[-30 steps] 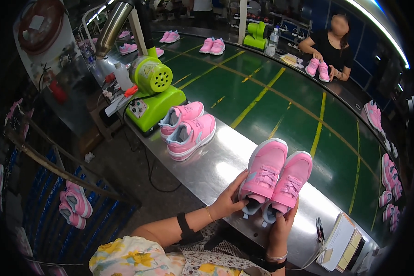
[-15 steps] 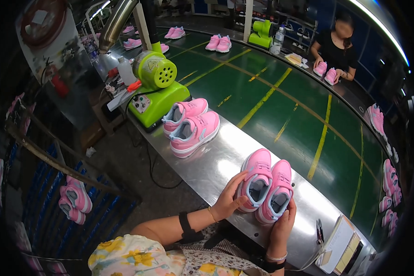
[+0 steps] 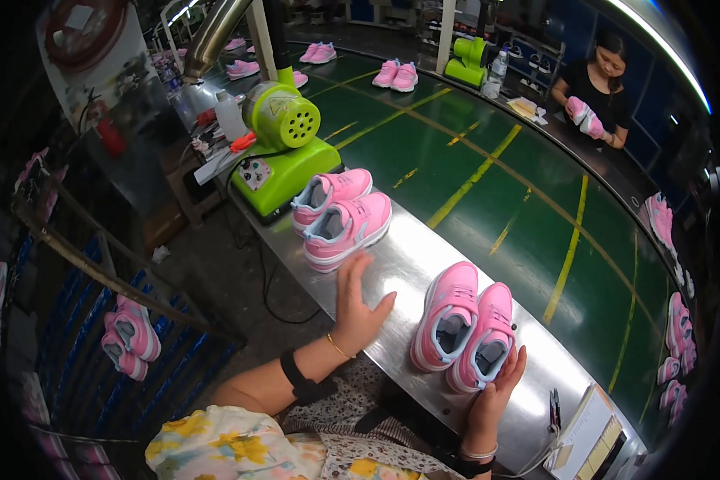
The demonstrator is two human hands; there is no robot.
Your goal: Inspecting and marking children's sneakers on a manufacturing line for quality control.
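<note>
On the metal ledge before me stands a pair of pink sneakers, the left sneaker and the right sneaker side by side with pale blue linings. My right hand rests against the outer side of the right one, fingers stretched out. Holding nothing, my left hand hovers over the ledge with thumb and fingers apart. Its fingertips are close to the nearer shoe of a second pink pair; the other shoe of that pair stands just behind.
A green blower machine stands at the ledge's far left. Beyond the ledge runs a green conveyor belt with yellow lines. Pliers and a notepad lie at right. Across the belt a person holds pink shoes.
My left hand has let go of the left sneaker and moved left toward the second pair. My right hand stays beside the right sneaker. The person opposite has lifted their shoes.
</note>
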